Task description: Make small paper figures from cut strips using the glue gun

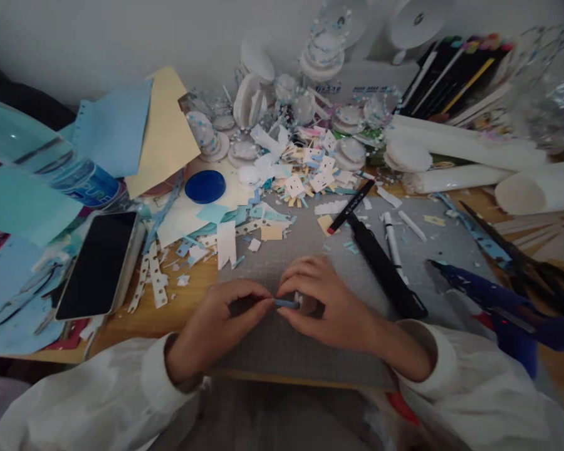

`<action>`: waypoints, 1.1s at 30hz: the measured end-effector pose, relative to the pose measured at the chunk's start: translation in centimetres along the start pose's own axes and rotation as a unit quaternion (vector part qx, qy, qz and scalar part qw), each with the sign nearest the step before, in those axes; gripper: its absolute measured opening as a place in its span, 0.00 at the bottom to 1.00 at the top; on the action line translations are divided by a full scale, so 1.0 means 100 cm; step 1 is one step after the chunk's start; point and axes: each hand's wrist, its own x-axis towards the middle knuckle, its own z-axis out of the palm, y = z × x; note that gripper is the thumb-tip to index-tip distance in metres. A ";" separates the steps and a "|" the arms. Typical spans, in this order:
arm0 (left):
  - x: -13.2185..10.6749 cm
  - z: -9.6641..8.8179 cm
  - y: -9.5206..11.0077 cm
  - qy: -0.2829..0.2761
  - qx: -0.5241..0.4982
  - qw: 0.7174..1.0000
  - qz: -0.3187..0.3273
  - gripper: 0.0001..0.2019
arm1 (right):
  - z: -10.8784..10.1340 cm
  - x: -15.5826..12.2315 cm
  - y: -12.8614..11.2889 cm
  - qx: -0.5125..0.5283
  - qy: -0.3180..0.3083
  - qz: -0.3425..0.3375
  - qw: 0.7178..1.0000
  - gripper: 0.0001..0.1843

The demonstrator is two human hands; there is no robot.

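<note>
Between my two hands, low over the grey cutting mat [263,351], is a small narrow blue paper strip [286,304]. My left hand [225,316] pinches its left end between thumb and forefinger. My right hand [324,300] curls around the other end, thumb and fingertips closed on it. Something small and pale shows within the right hand's fingers, too covered to name. Beyond the hands lie a white notched paper piece [226,244] and a small yellow paper rectangle [271,233]. A black-and-red pen [351,207] rests on the mat.
A heap of cut paper pieces [310,172] and white bead-trimmed ornaments [254,100] fills the back. To the right are a black tool [385,266], a blue glue gun [498,300] and scissors [526,263]. A phone [98,263] and a water bottle [61,166] occupy the left.
</note>
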 end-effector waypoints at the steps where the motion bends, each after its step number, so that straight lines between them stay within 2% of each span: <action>1: 0.000 0.000 0.000 -0.001 -0.002 1.000 0.000 0.05 | 0.001 0.000 0.000 0.005 0.002 -0.002 1.000 0.04; 10: -0.003 -0.005 0.001 -0.005 0.003 1.000 0.013 0.05 | 0.006 0.001 0.003 0.028 0.000 0.012 1.000 0.04; 17: 0.000 -0.005 0.004 -0.015 0.043 0.997 0.063 0.04 | 0.006 0.000 0.001 0.016 -0.008 0.011 1.000 0.03; 24: 0.002 -0.005 0.007 -0.031 0.105 0.988 0.105 0.05 | 0.006 -0.001 -0.003 -0.005 0.013 0.010 1.000 0.04; 27: 0.001 -0.004 0.008 -0.040 0.121 0.987 0.096 0.06 | 0.007 -0.001 -0.003 -0.012 0.016 -0.007 1.000 0.04; 33: 0.000 0.002 0.008 -0.043 0.101 0.993 0.035 0.07 | 0.006 -0.001 -0.003 -0.064 0.038 -0.082 0.994 0.05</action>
